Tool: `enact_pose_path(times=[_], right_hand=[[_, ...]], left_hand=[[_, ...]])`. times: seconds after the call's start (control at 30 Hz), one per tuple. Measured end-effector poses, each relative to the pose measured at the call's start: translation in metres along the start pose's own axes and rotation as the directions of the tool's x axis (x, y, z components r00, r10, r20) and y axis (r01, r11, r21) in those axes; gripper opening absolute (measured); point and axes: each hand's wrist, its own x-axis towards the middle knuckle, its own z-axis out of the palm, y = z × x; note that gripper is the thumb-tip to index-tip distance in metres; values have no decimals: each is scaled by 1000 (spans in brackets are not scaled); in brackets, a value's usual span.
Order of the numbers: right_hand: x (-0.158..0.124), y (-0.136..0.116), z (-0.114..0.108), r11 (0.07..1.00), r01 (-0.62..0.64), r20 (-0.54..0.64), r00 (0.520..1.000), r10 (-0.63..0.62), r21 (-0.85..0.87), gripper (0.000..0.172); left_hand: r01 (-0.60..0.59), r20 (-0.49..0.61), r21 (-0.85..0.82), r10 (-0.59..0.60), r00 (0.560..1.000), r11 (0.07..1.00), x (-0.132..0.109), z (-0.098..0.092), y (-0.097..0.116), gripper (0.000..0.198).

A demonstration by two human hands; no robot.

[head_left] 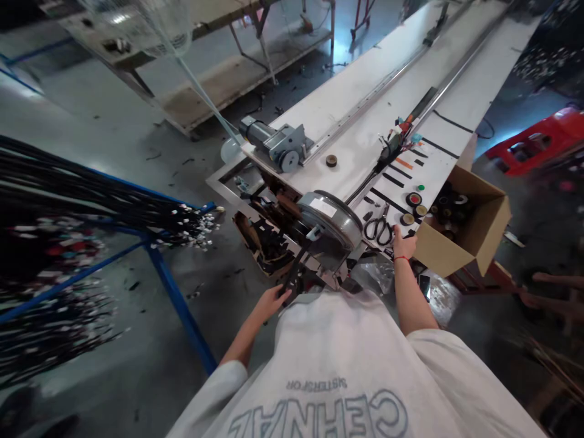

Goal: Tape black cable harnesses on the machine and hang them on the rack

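My left hand [272, 302] is closed around the lower part of a black cable [295, 267]. The cable hangs beside a round grey motor-like drum [336, 218] at the near end of the bench; a white connector [314, 233] shows at its upper end. At the bench's near right corner is my right hand [404, 244], its fingers curled in; whatever they hold is hidden. Black-handled scissors [378, 230] lie just left of it. Beyond it sit tape rolls [407, 219] and a black roll with a red core [413, 199].
The long white bench [337, 115] carries a grey motor [269, 143], metal rails, black strips and a wire bundle [395, 143]. An open cardboard box [465, 225] stands at right. Blue racks [171, 298] with many black cables stand at left, a fan [150, 24] behind.
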Motion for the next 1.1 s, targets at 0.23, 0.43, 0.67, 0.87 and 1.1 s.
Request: enact_pose_path(times=[0.23,0.43,0.67,0.87,1.1], right_hand=[[3,7,4,1000,7,-11,1000,-7,20,78],[3,12,7,999,31,-15,999,-31,19,79],[-2,11,5,999,32,-6,999,-32,15,79],[-2,10,5,999,15,-1,1000,-15,48,79],[-2,8,4,1000,-7,11,1000,7,23,77]], left_hand=[[-81,-370,64,99,924,995,-47,-4,21,45],[-125,-386,73,144,911,989,-28,5,50,42],[-169,-356,77,185,916,983,-12,2,67,39],[-178,-119,93,188,975,980,-3,-2,55,38],[-106,-208,52,114,971,993,0,-2,36,43]])
